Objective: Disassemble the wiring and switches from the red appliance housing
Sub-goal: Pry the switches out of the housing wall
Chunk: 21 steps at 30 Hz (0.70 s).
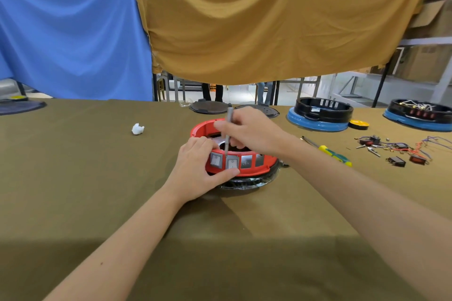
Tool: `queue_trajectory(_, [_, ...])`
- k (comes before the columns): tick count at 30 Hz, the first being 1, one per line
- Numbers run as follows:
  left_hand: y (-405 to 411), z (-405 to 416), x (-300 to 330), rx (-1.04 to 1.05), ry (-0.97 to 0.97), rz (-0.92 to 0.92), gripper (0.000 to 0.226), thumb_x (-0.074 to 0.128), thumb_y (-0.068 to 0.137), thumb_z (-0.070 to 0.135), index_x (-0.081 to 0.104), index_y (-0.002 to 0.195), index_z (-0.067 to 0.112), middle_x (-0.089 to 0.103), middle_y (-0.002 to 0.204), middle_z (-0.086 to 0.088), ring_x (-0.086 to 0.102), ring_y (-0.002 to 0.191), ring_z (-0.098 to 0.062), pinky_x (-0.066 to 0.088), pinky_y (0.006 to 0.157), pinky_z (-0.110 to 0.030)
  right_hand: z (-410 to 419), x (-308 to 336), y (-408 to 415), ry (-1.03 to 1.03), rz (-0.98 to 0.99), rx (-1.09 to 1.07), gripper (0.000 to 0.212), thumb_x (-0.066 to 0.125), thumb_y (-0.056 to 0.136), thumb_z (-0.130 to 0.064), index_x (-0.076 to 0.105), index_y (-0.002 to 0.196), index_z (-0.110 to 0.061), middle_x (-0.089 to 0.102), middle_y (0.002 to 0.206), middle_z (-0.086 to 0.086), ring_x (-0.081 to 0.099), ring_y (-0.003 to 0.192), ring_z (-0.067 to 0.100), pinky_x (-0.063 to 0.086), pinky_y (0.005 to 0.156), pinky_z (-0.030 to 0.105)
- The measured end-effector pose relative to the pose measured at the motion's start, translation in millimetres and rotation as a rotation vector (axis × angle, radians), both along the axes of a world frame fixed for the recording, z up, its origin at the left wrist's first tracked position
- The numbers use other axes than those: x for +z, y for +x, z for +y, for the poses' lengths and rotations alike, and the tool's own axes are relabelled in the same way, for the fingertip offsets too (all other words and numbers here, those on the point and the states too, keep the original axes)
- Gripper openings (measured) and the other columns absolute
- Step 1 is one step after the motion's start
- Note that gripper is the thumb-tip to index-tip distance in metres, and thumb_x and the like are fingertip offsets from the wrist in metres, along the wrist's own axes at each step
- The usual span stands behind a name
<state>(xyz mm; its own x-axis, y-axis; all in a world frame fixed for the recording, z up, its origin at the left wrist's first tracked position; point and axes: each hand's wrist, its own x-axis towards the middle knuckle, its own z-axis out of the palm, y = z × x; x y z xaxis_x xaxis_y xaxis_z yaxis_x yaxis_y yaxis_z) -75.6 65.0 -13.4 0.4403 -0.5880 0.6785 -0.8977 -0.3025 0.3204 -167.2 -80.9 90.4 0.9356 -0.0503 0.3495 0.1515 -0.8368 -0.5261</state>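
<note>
Olive-cloth desk [97, 178] lying open nearside; left hand [195, 173] gripping round red plastic housing [244, 171] holding grey switches [215, 160]; right hand [252, 132] pinching thin grey tool [229, 127] inside.

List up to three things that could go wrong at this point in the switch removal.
1. The thin metal tool in the right hand points down beside the left hand; a slip could jab its fingers.
2. Prying could crack the red housing or a switch.
3. Loose switches and wires lie scattered at the right; small parts could get lost.
</note>
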Motion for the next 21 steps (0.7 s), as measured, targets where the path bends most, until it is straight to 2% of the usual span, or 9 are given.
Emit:
queue_trajectory(3, [-1, 1, -1, -0.026, -0.019, 0.031, 0.052, 0.055, 0.077, 0.073, 0.05, 0.109, 0.032, 0.052, 0.105, 0.017, 0.042, 0.104, -0.002, 0.033, 0.098, -0.03, -17, -4, -22, 0.166, -0.091, -0.008, 0.03, 0.055, 0.101, -0.036, 0.065, 0.089, -0.011, 0.069, 0.073, 0.001, 0.063, 0.063, 0.007, 0.056, 0.064, 0.028])
queue_trajectory(5, [-2, 2, -1, -0.055, -0.051, 0.026, 0.048, 0.058, 0.079, 0.067, 0.047, 0.111, 0.033, 0.05, 0.106, 0.016, 0.043, 0.103, -0.002, 0.033, 0.098, -0.03, -25, -9, -31, 0.206, -0.107, -0.011, 0.025, 0.056, 0.1, -0.035, 0.064, 0.087, -0.015, 0.07, 0.074, 0.001, 0.065, 0.065, 0.007, 0.057, 0.062, 0.029])
queue_trajectory(7, [-4, 2, 1, -0.076, -0.079, -0.058, 0.042, 0.063, 0.08, 0.06, 0.048, 0.104, 0.029, 0.049, 0.105, 0.013, 0.045, 0.101, -0.006, 0.035, 0.094, -0.031, -28, -14, -35, 0.174, -0.095, -0.014, 0.023, 0.059, 0.099, -0.034, 0.064, 0.085, -0.016, 0.069, 0.071, 0.0, 0.064, 0.062, 0.008, 0.058, 0.059, 0.031])
queue_trajectory(9, [-5, 0, 1, -0.094, -0.068, -0.154, 0.038, 0.068, 0.081, 0.054, 0.049, 0.094, 0.024, 0.05, 0.105, 0.008, 0.048, 0.104, -0.011, 0.037, 0.092, -0.032, -30, -18, -35, 0.124, -0.085, -0.005, 0.023, 0.061, 0.098, -0.033, 0.065, 0.086, -0.014, 0.073, 0.075, 0.002, 0.067, 0.062, 0.01, 0.06, 0.06, 0.032])
queue_trajectory(12, [-7, -2, 2, -0.106, -0.044, -0.21, 0.033, 0.069, 0.083, 0.048, 0.051, 0.085, 0.021, 0.054, 0.104, 0.005, 0.052, 0.103, -0.016, 0.041, 0.091, -0.036, -31, -22, -33, 0.145, -0.068, 0.043, 0.019, 0.064, 0.097, -0.03, 0.067, 0.088, -0.014, 0.074, 0.077, 0.005, 0.068, 0.062, 0.01, 0.057, 0.058, 0.023])
queue_trajectory(17, [-7, -4, 1, -0.112, -0.016, -0.225, 0.033, 0.066, 0.086, 0.046, 0.053, 0.084, 0.016, 0.056, 0.101, 0.004, 0.054, 0.099, -0.018, 0.042, 0.092, -0.04, -37, -23, -28, 0.269, -0.037, 0.092, 0.018, 0.067, 0.096, -0.023, 0.069, 0.088, -0.007, 0.073, 0.076, 0.012, 0.069, 0.062, 0.015, 0.057, 0.059, 0.024])
queue_trajectory(21, [-9, -3, 3, -0.162, -0.01, -0.198, 0.034, 0.066, 0.087, 0.044, 0.051, 0.085, 0.014, 0.055, 0.101, 0.0, 0.052, 0.098, -0.022, 0.045, 0.088, -0.042, -35, -15, -18, 0.328, 0.092, 0.09, 0.023, 0.066, 0.095, -0.026, 0.068, 0.086, -0.004, 0.07, 0.069, 0.011, 0.065, 0.058, 0.015, 0.054, 0.056, 0.022])
